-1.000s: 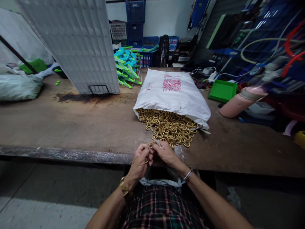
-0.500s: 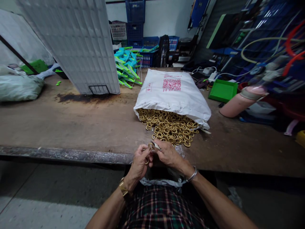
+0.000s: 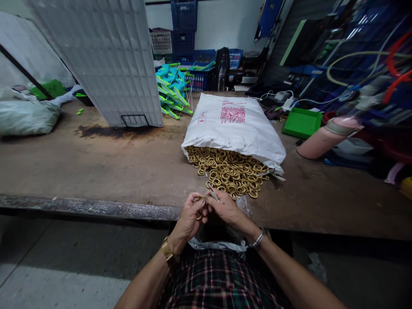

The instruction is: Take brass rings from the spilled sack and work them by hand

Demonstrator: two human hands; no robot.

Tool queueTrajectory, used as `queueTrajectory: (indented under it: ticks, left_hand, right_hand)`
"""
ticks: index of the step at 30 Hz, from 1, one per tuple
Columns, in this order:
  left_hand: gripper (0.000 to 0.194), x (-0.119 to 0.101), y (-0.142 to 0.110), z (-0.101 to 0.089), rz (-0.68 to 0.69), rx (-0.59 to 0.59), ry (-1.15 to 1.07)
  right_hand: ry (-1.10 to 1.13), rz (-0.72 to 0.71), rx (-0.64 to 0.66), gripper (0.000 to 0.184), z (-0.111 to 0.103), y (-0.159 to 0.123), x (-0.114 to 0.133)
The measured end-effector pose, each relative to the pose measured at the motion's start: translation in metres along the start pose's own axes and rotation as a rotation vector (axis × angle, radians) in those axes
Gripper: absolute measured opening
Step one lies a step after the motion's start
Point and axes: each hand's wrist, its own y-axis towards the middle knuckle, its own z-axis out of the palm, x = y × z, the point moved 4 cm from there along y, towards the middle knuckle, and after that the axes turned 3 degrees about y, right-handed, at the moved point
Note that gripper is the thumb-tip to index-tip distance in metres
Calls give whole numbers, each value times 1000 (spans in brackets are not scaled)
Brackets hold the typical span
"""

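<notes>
My left hand (image 3: 189, 216) is closed, with a gold-coloured ring (image 3: 198, 217) tucked in its curled fingers and another ring pinched at the fingertips, partly hidden. Close against it, my right hand (image 3: 227, 208) grips a small knife-like tool (image 3: 214, 195) with a pale flat part; the tip is hidden between the fingers. Both hands meet over the table's front edge. Just beyond them lies a heap of gold rings (image 3: 234, 174), spilling from the mouth of a white woven sack (image 3: 209, 120) printed in red.
A tall white ribbed panel (image 3: 106, 64) leans on a black wire stand at the left of the wooden table (image 3: 80, 171). Behind are blue-green plastic parts (image 3: 174, 90). To the right are a green tray (image 3: 302, 122) and a pink bottle (image 3: 326, 138). A pale bag (image 3: 27, 118) lies far left.
My right fingers have come closer to the left fingertips, and the tool has turned. The ring at the fingertips is now less visible. The heap and sack look the same.
</notes>
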Motion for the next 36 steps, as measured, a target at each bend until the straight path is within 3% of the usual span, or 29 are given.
queueTrajectory:
  ticks: [5,12,18,24,36]
  left_hand:
    - [37,3,2,-2,59,-13,83]
    - [35,5,6,-3,33,-41,82]
    - [32,7,3,1,-87,34,-30]
    - [33,8,3,-1,-230,60,-182]
    - [30,7,2,-3,-133,96,-129]
  right_hand:
    - [110,113,-48,29,2,0,-9]
    - [6,-42,-30,29,3,-1,-8]
    - [-15,-63,-107,27,-1,-2,-16]
    - [57,-62,-18,30,-4,-1,-12]
    - [293,96,55,24,1,1,-26]
